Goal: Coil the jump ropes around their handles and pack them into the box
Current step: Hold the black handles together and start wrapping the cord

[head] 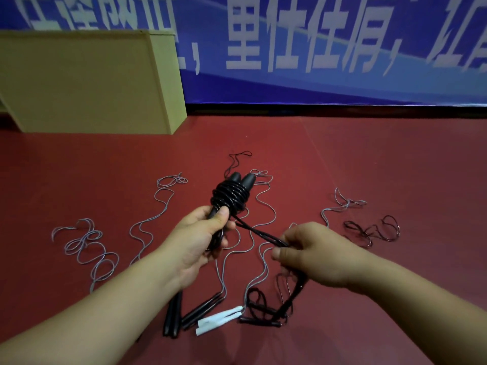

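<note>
Above the middle of the floor, the black handle pair (pixel 238 184) is gripped by the left hand (pixel 203 235); its doubled black cord (pixel 259 233) is pinched by the right hand (pixel 313 251). If tension is lost, the wound coils (pixel 230 196) could be loosened, or grey cords (pixel 263 204) beneath snagged.

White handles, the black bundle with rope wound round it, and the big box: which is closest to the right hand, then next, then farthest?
From the right hand:
1. White handles, on the floor below-left.
2. Black bundle, up-left, held by the left hand; close to the first.
3. Box, far upper left.
</note>
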{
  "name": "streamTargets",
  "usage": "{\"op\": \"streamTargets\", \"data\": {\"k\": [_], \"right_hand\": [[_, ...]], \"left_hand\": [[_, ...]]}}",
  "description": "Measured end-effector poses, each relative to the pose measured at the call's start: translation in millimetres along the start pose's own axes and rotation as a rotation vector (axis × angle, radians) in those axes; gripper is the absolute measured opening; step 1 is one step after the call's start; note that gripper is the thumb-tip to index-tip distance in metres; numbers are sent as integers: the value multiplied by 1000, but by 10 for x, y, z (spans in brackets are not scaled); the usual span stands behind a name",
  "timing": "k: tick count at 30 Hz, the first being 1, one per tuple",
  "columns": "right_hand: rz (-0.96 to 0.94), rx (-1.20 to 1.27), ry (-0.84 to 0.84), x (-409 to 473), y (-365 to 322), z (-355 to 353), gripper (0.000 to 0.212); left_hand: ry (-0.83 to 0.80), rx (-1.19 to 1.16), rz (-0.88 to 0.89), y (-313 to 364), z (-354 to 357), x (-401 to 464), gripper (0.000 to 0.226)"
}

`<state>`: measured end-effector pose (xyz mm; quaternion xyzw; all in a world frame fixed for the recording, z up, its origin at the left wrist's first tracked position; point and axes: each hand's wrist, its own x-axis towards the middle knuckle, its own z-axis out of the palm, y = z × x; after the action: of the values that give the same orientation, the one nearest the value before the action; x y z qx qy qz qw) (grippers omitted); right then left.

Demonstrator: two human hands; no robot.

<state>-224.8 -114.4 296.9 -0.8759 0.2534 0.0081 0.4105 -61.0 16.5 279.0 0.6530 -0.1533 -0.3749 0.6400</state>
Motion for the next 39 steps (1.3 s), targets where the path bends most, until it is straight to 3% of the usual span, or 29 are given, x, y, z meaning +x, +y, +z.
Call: {"op": "streamTargets", "data": {"k": [2,6,10,20,25,29,35,39], "right_hand": [[-75,-61,54,-2,-7,-4,24],[-69,358,55,10,-25,2,14],[-58,552,42,-6,-69,-1,15],[-146,318,-82,-104,-109,-25,19],[-182,254,-56,-90,-121,1,19],[-224,221,2,-96,-99,-10,18],[-242,63,166,-38,-38,-37,18],[-219,-48,357,57,84,-115,10]], "left_hand": [[38,63,18,-23,-17,11,12],[81,198,80,-45,-56,32,19],[94,273,138,-30,-47,19,19],[166,409,240,35,-203,194,13],[123,495,231,-35,-199,236,13],[51,699,256,-77,-247,242,17],[-183,1043,303,-90,-161,93,20],[-538,923,317,29,-58,-63,15]]}}
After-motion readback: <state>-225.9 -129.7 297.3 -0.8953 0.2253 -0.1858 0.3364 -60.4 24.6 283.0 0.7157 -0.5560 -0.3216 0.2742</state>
